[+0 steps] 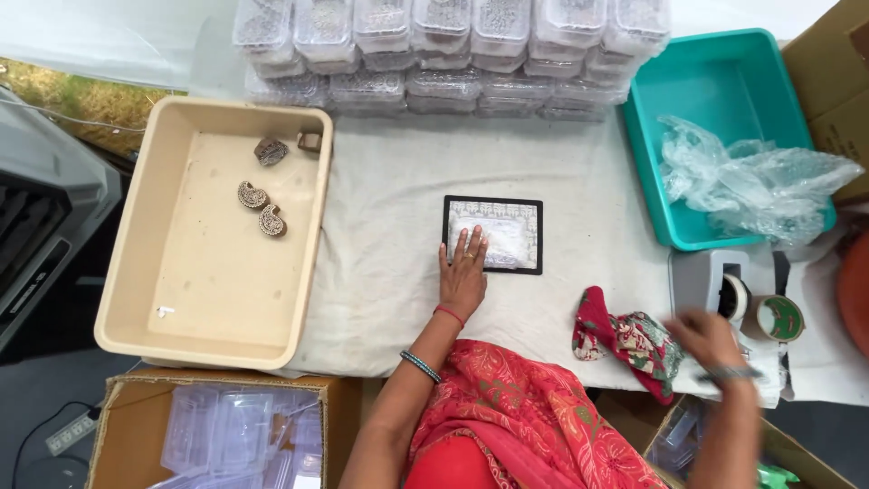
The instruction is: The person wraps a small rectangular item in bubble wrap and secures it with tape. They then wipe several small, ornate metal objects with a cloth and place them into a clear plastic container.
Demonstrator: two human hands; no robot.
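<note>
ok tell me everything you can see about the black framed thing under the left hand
The black-framed piece is a flat rectangle with a thin black border around a pale, whitish panel that carries a fine pattern along its edges. It lies flat, long side across, near the middle of the white cloth covering the table. The left hand rests palm down on its lower left part, fingers spread over the pale panel, hiding that corner. Nothing else touches it. Whether it is a tray, a frame or a boxed card cannot be told.
</note>
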